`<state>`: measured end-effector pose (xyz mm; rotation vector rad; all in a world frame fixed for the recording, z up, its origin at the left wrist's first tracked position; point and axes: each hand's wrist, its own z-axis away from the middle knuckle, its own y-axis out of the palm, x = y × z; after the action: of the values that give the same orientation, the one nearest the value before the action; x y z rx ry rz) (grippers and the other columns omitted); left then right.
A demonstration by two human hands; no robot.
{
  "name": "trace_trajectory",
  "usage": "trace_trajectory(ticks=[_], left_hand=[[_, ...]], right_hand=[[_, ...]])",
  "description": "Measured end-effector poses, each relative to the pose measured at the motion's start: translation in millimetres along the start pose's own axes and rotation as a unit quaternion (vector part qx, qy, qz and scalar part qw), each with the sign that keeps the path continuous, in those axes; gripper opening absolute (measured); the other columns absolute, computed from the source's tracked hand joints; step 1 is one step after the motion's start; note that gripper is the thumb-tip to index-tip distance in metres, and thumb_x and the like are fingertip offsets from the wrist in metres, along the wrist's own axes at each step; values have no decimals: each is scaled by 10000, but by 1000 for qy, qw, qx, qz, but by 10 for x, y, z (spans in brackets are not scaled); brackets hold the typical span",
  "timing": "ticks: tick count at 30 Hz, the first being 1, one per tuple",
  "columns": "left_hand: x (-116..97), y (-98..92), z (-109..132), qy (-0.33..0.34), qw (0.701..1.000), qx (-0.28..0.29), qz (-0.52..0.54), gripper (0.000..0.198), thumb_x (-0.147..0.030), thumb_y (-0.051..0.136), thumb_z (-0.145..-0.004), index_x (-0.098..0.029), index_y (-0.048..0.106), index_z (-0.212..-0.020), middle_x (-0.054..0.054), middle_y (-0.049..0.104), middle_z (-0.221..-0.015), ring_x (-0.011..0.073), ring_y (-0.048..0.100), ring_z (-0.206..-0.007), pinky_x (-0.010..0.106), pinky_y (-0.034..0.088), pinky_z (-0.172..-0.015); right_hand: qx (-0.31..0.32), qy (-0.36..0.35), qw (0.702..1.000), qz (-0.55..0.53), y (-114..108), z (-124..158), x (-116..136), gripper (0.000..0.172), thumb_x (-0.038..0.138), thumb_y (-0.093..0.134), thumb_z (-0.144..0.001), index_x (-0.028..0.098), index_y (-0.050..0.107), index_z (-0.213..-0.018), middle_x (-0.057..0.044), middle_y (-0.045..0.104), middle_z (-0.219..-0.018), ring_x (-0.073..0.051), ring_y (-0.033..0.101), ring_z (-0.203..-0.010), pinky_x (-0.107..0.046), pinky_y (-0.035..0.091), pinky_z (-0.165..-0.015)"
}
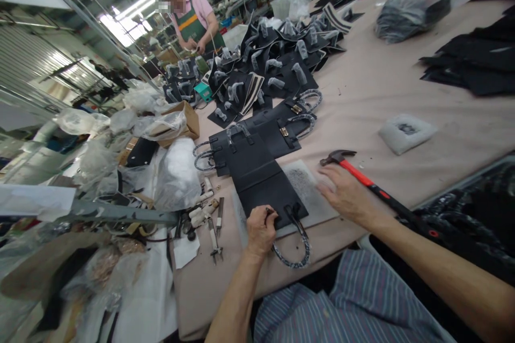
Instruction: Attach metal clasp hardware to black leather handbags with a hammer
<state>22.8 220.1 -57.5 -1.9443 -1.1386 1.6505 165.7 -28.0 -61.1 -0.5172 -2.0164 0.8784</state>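
Note:
A black leather bag panel [257, 182] lies flat on a grey mat [309, 193], with a curved speckled handle [295, 252] looping off its near edge. My left hand [261, 230] is shut on a small dark tool [269, 211] at the handle's tab, pressing on the panel. My right hand [341, 193] rests open on the mat, its fingers spread and holding nothing. Just beyond those fingers lies a claw hammer [354, 173] with a red and black handle.
Further black panels [277, 128] and a heap with wrapped handles [273, 64] cover the beige table [362, 91]. Pliers [214, 241] lie at left, among plastic bags and a cardboard box [183, 123]. A co-worker [193, 19] in a green apron works across the table.

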Motion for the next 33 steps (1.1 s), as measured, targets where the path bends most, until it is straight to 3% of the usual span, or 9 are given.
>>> trace_trajectory(ticks=[3, 7, 13, 16, 19, 22, 25, 28, 33], left_hand=[[13, 13, 9, 11, 1000, -5, 22, 128, -169, 541, -905, -217, 645, -847, 52, 699, -848, 201, 655, -841, 315, 514, -812], [40, 40, 24, 27, 998, -7, 51, 121, -129, 557, -889, -201, 643, -845, 50, 694, -842, 189, 648, -820, 299, 506, -794], [95, 101, 41, 33, 998, -24, 56, 134, -79, 588, -867, -191, 652, -829, 37, 689, -828, 177, 638, -818, 281, 485, -786], [111, 113, 45, 39, 998, -20, 44, 133, -78, 593, -870, -189, 651, -827, 37, 688, -834, 177, 630, -817, 282, 477, -782], [120, 116, 45, 37, 998, -18, 44, 133, -80, 588, -876, -188, 646, -824, 38, 687, -842, 174, 626, -814, 281, 477, -777], [128, 121, 40, 39, 998, -19, 42, 127, -89, 583, -883, -188, 642, -830, 42, 685, -848, 177, 628, -827, 283, 484, -786], [137, 123, 45, 44, 999, -13, 24, 116, -94, 585, -879, -190, 642, -848, 45, 681, -855, 186, 626, -838, 290, 485, -788], [137, 117, 58, 47, 999, -9, 22, 121, -95, 574, -883, -191, 635, -842, 42, 674, -844, 184, 619, -820, 290, 484, -770], [90, 102, 30, 57, 997, -18, 54, 124, -118, 556, -918, -187, 625, -842, 44, 669, -848, 177, 621, -826, 286, 490, -785]], right_hand=[[-9, 70, 993, 99, -254, 86, -533, 286, 332, 612, -870, 117, 668, -1049, -248, 647, -1054, -414, 634, -1000, -572, 486, -865], [29, 148, 987, 53, -472, 189, -931, 281, 358, 639, -848, 211, 551, -625, -100, 533, -605, -253, 569, -558, -432, 421, -582], [232, 424, 820, -307, -655, 91, -360, 201, 325, 563, -867, 226, 508, -700, -5, 467, -595, -133, 467, -455, -276, 389, -461], [233, 439, 808, -315, -737, -1, 108, 173, 343, 501, -886, 238, 449, -759, 49, 392, -587, -103, 369, -407, -220, 307, -389], [193, 331, 889, -251, -870, -104, 566, 305, 494, 405, -957, 239, 466, -801, 61, 384, -575, -114, 357, -407, -232, 275, -380], [127, 57, 985, -99, -951, -125, 918, 347, 501, 405, -981, 227, 490, -785, 12, 504, -578, -147, 477, -485, -276, 338, -482], [166, -121, 978, 38, -932, -60, 1095, 319, 396, 396, -1016, 218, 512, -778, -17, 576, -576, -153, 502, -462, -304, 273, -489], [218, -163, 956, 114, -988, -74, 1196, 303, 337, 410, -1028, 218, 524, -775, -5, 576, -543, -143, 463, -400, -322, 191, -467], [-7, -136, 991, -13, -1198, -175, 1395, 317, 394, 368, -1046, 228, 511, -817, 30, 508, -562, -129, 461, -452, -281, 317, -491]])
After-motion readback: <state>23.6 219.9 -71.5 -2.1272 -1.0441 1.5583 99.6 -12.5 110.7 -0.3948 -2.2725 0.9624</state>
